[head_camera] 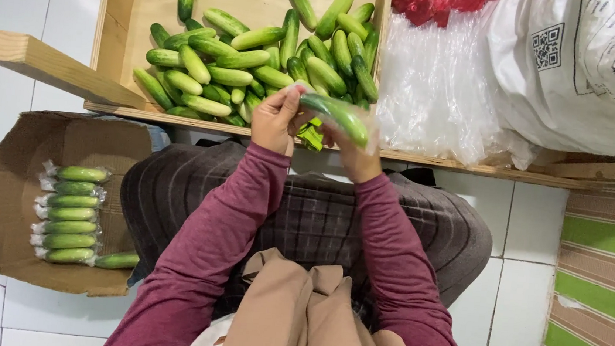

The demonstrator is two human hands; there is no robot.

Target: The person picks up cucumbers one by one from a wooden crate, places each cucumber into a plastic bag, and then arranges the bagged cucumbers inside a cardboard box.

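Maroon sleeves (203,260) reach up from the lap to both hands, raised just in front of the wooden crate (120,23). Left hand (276,120) pinches one end of a cucumber (336,114) sheathed in clear plastic; right hand (354,151) closes around its other end. Loose cucumbers (243,60) pile inside the crate. Left of the crate, below it, a cardboard box (18,170) holds wrapped cucumbers (70,213) in a row. Clear bags (433,87) lie right of the crate.

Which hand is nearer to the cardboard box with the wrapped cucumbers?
Left. The left hand is above and to the right of the cardboard box; the right hand lies farther right, holding a cucumber.
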